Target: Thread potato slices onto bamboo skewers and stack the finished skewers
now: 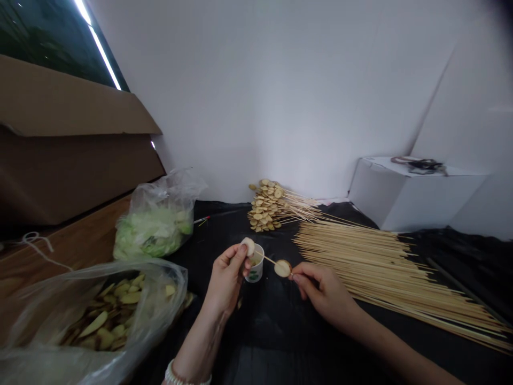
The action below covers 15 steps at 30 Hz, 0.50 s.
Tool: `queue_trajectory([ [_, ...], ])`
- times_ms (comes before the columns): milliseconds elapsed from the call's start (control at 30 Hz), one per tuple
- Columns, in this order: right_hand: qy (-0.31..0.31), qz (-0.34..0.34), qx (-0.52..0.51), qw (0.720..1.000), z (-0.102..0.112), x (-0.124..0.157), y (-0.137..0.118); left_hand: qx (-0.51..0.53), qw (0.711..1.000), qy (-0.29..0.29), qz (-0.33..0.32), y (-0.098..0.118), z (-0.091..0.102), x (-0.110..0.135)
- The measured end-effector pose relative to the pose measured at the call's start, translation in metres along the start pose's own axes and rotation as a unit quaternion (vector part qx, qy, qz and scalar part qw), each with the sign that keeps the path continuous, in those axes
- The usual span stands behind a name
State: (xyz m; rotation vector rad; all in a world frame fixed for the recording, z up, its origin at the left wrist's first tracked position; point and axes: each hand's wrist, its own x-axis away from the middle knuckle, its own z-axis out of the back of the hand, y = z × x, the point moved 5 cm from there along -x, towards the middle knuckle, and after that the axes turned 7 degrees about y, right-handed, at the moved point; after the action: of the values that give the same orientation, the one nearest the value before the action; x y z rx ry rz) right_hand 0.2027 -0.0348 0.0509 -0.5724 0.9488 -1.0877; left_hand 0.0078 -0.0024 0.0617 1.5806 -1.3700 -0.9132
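My left hand point(226, 280) pinches a pale round slice point(248, 246) between thumb and fingers, just above a small white paper cup point(255, 266) with a green print. Something yellowish lies in the cup, too small to identify. My right hand point(324, 294) grips a thin wooden skewer point(270, 260) at a second round slice point(282, 268), which sits on it. The skewer's free end points toward the left-hand slice, and I cannot tell whether they touch.
Loose bamboo skewers point(380, 267) lie at right on black cloth point(248, 358). Skewered slices point(266, 206) are stacked behind. Plastic bags hold sliced pieces point(104, 315) and shredded greens point(154, 230). A cardboard box point(60, 139) stands left, a white box point(412, 195) right.
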Motion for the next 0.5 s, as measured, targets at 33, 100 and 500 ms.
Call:
queue_trajectory([
  [33,0.0,0.001,0.002,1.0,0.0,0.0,0.0001,-0.003,1.0,0.0,-0.001,-0.0004,-0.0002,0.0],
  [100,0.001,0.001,0.002,1.0,0.0,0.0,0.0003,-0.013,1.0,-0.001,-0.004,-0.0013,-0.0006,0.0001],
  [500,-0.006,-0.016,0.015,1.0,-0.0009,0.003,-0.0016,-0.13,0.989,0.007,-0.076,-0.0017,0.0041,-0.002],
])
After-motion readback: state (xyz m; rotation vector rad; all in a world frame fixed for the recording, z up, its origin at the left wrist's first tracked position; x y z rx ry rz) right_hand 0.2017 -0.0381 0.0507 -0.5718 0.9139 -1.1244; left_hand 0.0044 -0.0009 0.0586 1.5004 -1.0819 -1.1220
